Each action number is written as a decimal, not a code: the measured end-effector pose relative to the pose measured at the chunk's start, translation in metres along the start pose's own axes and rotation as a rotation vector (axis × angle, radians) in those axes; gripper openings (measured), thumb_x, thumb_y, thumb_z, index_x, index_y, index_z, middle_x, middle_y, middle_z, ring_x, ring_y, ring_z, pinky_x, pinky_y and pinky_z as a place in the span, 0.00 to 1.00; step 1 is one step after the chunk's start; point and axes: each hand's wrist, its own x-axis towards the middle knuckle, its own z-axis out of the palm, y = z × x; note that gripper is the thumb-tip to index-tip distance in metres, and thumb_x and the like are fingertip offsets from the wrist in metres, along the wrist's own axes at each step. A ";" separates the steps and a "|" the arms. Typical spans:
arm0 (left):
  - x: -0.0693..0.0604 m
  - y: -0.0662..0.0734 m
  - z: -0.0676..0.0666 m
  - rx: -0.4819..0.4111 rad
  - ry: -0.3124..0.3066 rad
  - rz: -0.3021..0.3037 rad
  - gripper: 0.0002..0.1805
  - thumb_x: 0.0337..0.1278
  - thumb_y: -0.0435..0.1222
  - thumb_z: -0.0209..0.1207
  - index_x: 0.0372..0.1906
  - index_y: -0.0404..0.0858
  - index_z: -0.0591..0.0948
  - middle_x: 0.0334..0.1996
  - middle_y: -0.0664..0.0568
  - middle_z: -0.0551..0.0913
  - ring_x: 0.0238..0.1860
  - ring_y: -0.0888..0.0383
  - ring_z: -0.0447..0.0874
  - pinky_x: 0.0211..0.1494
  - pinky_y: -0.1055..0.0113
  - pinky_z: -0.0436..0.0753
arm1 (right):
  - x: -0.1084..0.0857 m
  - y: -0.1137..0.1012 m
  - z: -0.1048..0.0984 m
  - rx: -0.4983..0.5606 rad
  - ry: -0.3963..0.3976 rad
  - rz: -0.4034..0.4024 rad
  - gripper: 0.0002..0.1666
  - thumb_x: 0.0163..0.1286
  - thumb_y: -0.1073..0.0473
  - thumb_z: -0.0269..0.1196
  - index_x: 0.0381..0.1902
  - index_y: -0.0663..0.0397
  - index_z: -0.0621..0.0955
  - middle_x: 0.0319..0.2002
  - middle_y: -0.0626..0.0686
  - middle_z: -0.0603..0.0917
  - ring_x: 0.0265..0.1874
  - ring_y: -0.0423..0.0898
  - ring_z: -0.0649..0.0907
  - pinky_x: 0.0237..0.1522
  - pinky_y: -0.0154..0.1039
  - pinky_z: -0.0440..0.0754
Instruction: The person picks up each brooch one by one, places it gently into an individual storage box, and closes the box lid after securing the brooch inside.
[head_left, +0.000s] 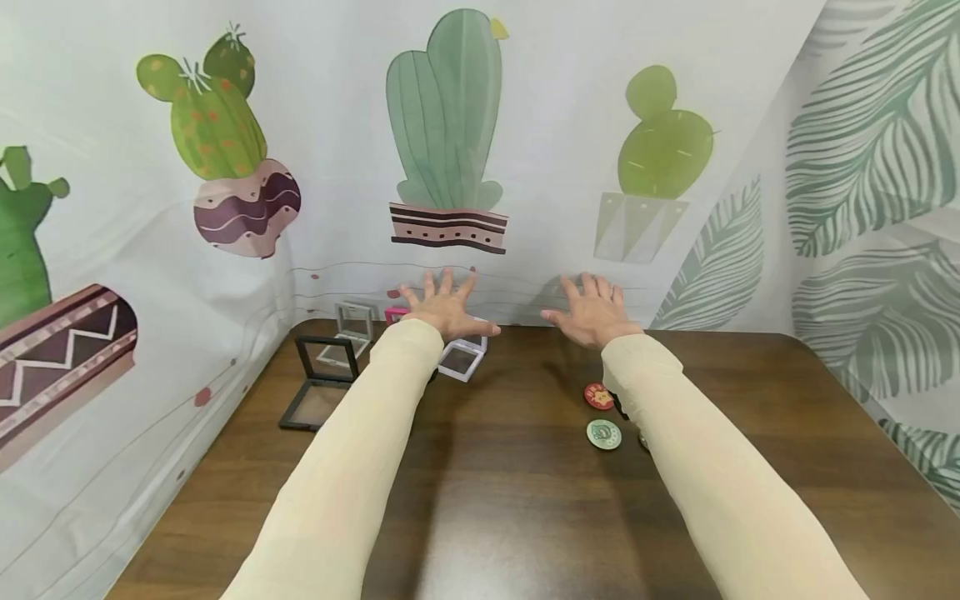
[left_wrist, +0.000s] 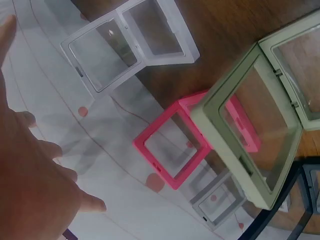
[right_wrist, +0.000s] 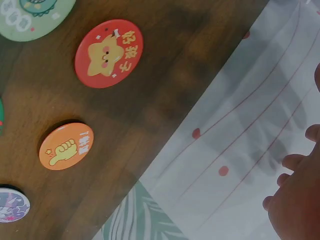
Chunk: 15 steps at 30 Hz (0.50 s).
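In the head view, from the middle of the dark brown wood tabletop [head_left: 517, 508], the left hand [head_left: 442, 312] is stretched out near 12 o'clock, fingers straight and fanned, holding nothing; the right hand [head_left: 595, 316] is near 1 o'clock, its fingers likewise spread and its grip free. Whether either touches the white cactus-print backdrop [head_left: 558, 167] is hard to tell. At the left hand's 5 o'clock sits a white square hinged plastic frame [left_wrist: 132, 39], unfolded, wood and cloth showing through its clear windows. At its 9 o'clock is a bright pink hinged frame [left_wrist: 156, 163]; in the left wrist view a larger sage-green hinged frame [left_wrist: 232, 154] overlaps it at 3 o'clock, with a small pale grey hinged frame [left_wrist: 227, 213] at 5. A black hinged frame [head_left: 327, 340] is at that hand's 8 o'clock, one panel upright, the other flat. At the right hand's 6 o'clock lie a round red badge with a yellow star [right_wrist: 106, 54] and a round pale green badge [head_left: 603, 434]; the right wrist view shows a round orange badge [right_wrist: 66, 146] at the red one's 7 o'clock and a lilac badge [right_wrist: 12, 206] beyond
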 end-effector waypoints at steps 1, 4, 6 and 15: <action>0.001 -0.001 0.001 0.001 0.000 -0.003 0.63 0.57 0.75 0.58 0.88 0.57 0.40 0.86 0.41 0.32 0.83 0.35 0.25 0.75 0.22 0.36 | 0.000 0.001 0.000 0.002 -0.001 -0.001 0.50 0.82 0.33 0.51 0.87 0.55 0.52 0.82 0.71 0.49 0.81 0.69 0.47 0.78 0.68 0.39; 0.003 -0.003 0.003 -0.003 0.004 -0.008 0.65 0.57 0.73 0.62 0.88 0.55 0.41 0.86 0.40 0.36 0.84 0.34 0.32 0.76 0.23 0.40 | 0.001 0.003 0.001 0.004 0.000 -0.005 0.50 0.82 0.33 0.52 0.86 0.56 0.52 0.82 0.72 0.50 0.81 0.69 0.47 0.78 0.68 0.39; 0.004 -0.004 0.004 -0.027 0.004 -0.007 0.65 0.56 0.69 0.66 0.88 0.53 0.42 0.86 0.40 0.39 0.84 0.34 0.37 0.77 0.26 0.44 | 0.001 0.005 0.002 0.003 0.002 -0.009 0.50 0.82 0.34 0.53 0.86 0.57 0.53 0.82 0.72 0.51 0.81 0.70 0.48 0.79 0.68 0.39; 0.006 -0.009 0.000 -0.081 0.015 0.033 0.61 0.60 0.54 0.73 0.87 0.41 0.49 0.85 0.37 0.48 0.81 0.35 0.50 0.79 0.40 0.61 | 0.002 0.008 0.003 -0.010 -0.013 -0.020 0.50 0.82 0.36 0.55 0.85 0.59 0.53 0.81 0.73 0.53 0.80 0.70 0.51 0.78 0.67 0.44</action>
